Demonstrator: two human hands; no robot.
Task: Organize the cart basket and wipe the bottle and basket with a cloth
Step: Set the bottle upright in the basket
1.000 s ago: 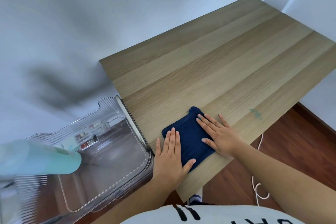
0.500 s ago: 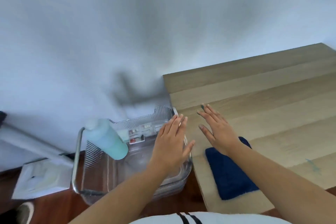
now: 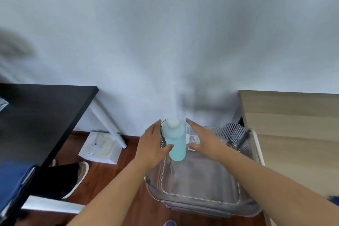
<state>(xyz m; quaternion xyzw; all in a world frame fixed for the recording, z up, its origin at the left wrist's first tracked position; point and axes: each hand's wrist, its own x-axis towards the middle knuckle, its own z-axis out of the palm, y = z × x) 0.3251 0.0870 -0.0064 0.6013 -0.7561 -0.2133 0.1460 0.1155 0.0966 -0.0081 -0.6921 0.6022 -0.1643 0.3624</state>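
Turquoise bottle (image 3: 175, 141), clear ribbed basket (image 3: 236, 130)

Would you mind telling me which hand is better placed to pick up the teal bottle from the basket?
Probably the left hand: its open palm flanks the bottle and its thumb overlaps the bottle's side. The right hand is open too, but slightly apart from it.
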